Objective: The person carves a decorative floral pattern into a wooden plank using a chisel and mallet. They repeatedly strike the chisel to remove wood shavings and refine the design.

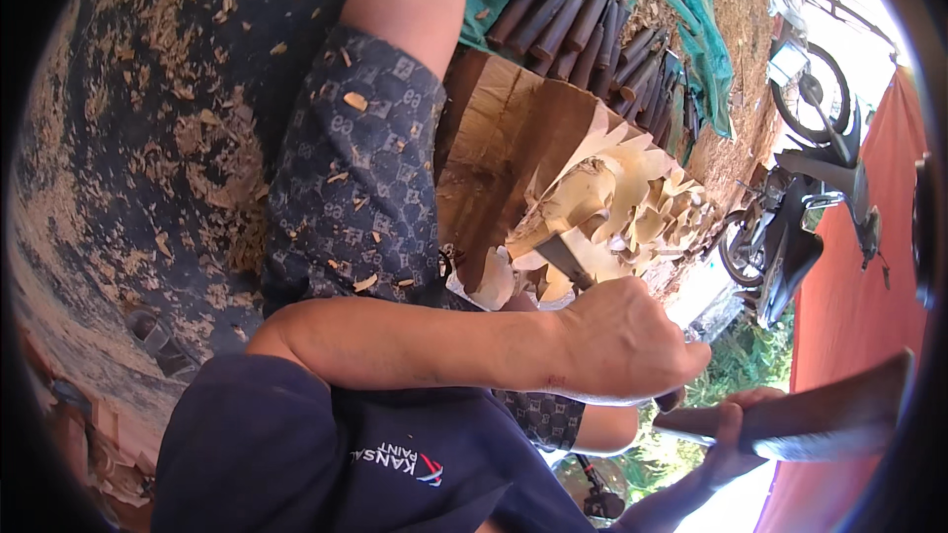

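My left hand [627, 345] is closed around the handle of a chisel [565, 259]. The chisel's metal blade meets a pale wood carving [617, 197] with curled, leaf-like relief, and the cutting tip is hard to make out. To the right, my right hand [736, 434] grips a dark wooden mallet [815, 415] with a long, club-like shape. The mallet's near end lies close to the butt of the chisel handle, with a small gap between them in this view. My left forearm crosses in front of my torso and hides part of my lap.
Several dark-handled carving tools [583, 25] lie on green cloth [691, 0] beyond the carving's brown block [513, 138]. Wood chips cover the dark ground sheet [168, 138] and my shorts [360, 168]. Motorbikes [800, 207] stand near an orange-red sheet [854, 286] at the right.
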### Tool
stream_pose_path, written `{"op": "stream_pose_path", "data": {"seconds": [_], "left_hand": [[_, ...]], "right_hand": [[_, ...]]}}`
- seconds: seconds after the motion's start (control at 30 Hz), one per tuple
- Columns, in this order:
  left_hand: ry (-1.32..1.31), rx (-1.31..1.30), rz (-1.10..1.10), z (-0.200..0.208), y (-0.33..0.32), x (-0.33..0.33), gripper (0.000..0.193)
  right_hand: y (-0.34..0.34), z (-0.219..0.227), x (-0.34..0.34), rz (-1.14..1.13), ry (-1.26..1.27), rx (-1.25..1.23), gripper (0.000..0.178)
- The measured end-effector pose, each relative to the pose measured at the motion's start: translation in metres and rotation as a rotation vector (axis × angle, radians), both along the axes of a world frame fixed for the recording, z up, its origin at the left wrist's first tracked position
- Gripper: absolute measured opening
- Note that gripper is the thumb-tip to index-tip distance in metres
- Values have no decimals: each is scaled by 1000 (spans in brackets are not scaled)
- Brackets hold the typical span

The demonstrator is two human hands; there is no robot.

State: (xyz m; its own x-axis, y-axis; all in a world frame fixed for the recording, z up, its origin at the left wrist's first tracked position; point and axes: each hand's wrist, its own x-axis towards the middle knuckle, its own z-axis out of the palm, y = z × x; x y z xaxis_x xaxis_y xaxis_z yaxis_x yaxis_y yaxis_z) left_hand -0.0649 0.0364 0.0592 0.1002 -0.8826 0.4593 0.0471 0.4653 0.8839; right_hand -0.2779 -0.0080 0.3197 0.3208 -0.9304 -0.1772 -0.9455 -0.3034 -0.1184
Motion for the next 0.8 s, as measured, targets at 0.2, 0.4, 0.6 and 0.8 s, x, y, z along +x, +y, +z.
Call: {"op": "stream_pose_path", "data": {"seconds": [0.2,0.4,0.6,0.8], "left_hand": [[118,128,-200,-25,-11,11,28],[201,-4,264,-38,-9,41,23],[-28,83,261,13,20,140,20],[-881,503,-241,-10,47,95,57]], "right_hand": [[-9,-33,23,467,225,211,55],[-8,-78,39,321,78,85,68],[1,-101,-34,54,-14,-180,72],[4,-121,-41,-114,-102,-188,68]]}}
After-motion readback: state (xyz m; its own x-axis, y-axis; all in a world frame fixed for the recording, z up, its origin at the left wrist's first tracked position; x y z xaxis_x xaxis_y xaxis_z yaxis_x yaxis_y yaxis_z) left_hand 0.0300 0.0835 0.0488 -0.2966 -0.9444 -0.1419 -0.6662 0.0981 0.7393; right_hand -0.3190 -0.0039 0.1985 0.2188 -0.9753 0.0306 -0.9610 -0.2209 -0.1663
